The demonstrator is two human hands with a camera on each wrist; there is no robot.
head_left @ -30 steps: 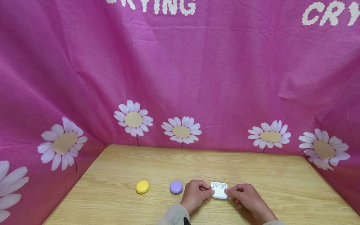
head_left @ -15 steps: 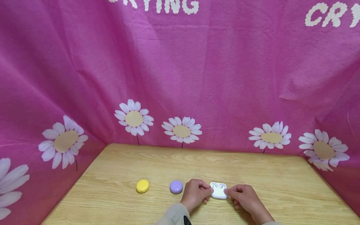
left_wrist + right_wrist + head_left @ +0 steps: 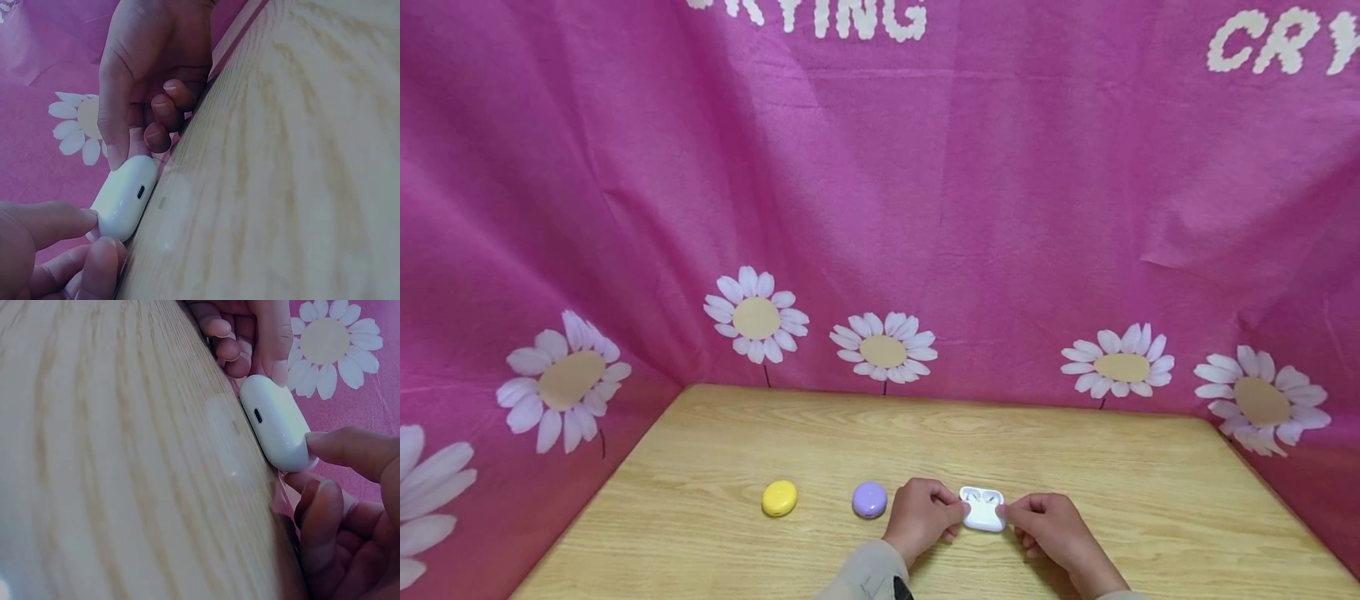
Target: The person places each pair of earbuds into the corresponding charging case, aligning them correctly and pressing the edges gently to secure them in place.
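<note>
A white earbud case (image 3: 982, 516) sits on the table with its lid raised at the back. Small grey marks show inside it, too small to tell apart. My left hand (image 3: 919, 518) pinches its left end between thumb and fingers. At the other end, my right hand (image 3: 1054, 532) pinches the case the same way. In the left wrist view, the thumb of the right hand (image 3: 156, 56) lies on the white case (image 3: 128, 197), whose small dark port faces the camera. The right wrist view shows the case (image 3: 275, 425) low against the tabletop.
Left of my left hand lies a round purple case (image 3: 869, 500), close by. Farther left is a similar yellow case (image 3: 779, 498). The wooden table (image 3: 820, 433) ends at a pink cloth (image 3: 1000, 208) with printed daisies, which hangs behind and along both sides.
</note>
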